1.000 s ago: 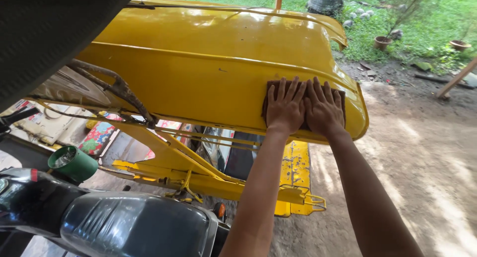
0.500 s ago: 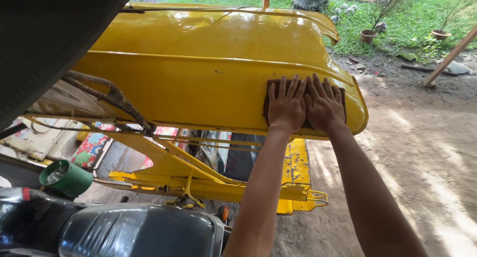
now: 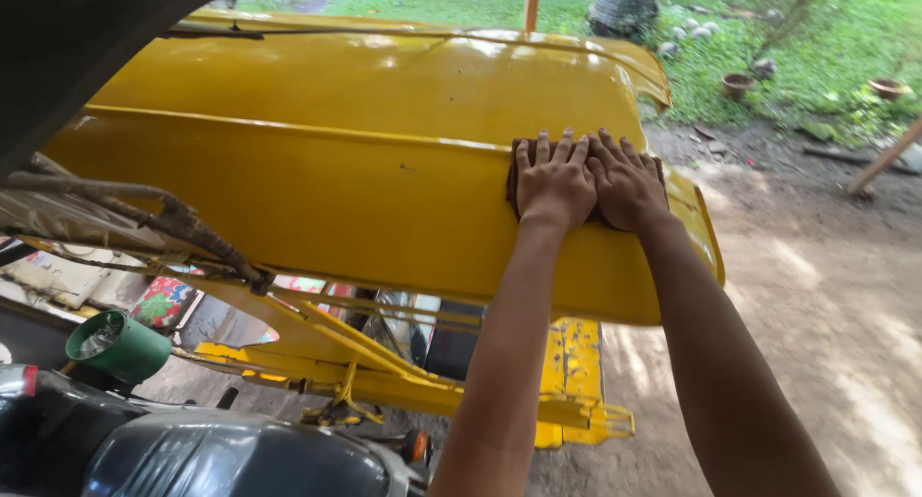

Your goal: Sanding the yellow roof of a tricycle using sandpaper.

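Hands lie side by side on a big yellow panel point(image 3: 365, 180), the curved sheet-metal roof or cover of a small vehicle, and both press a dark brown cloth point(image 3: 514, 175) flat against it. The left hand point(image 3: 555, 182) has its fingers straight and lightly fanned, palm down; the right hand point(image 3: 629, 182) lies just beside it, the two touching at the inner edges, its fingers likewise extended. Neither grip pinches the cloth: each is a flat, spread palm that bears on it from above. Only the cloth's edges show, at the left of the left hand and past the right hand's fingertips; the rest is hidden under the palms.

The cloth sits near the panel's right end, on the sloping face just under the raised ridge line that runs along the panel, short of the rolled right edge.

As for progress, the pictures give little to judge by. The yellow paint looks glossy over most of the upper face, with highlights along the top, and I see no clear boundary between a rubbed patch and an untouched one. A few small dark specks remain left of the hands on the lower face. My judgement is that the wiping is underway at the right end, and that the long stretch toward the left edge cannot be told as done or not.

Below the panel hang yellow frame bars point(image 3: 384, 363); a green cap point(image 3: 115, 345) and a dark motorcycle tank point(image 3: 240, 459) lie at the lower left. Bare earth and grass point(image 3: 826, 46) lie beyond.
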